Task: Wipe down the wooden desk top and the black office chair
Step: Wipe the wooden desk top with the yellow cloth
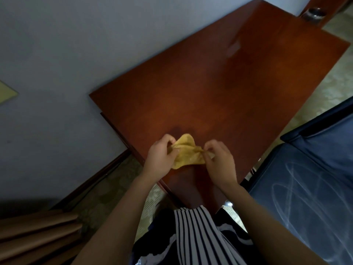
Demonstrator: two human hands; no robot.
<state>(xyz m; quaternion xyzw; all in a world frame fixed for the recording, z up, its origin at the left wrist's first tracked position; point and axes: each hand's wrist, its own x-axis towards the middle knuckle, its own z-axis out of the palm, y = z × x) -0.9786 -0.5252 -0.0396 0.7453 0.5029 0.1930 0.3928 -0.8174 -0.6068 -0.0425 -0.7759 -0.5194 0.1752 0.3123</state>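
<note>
Both hands, left hand (159,156) and right hand (219,162), have fingers pinched shut on the bunched yellow cloth (186,152) over the near counter (219,88); wiping bunched could leave streaks; the chair (309,180) waits at right.

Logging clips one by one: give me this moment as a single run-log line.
phase: readying cloth | left hand: gripping yellow cloth | right hand: gripping same cloth | cloth: bunched above desk top | chair: right, untouched
</note>
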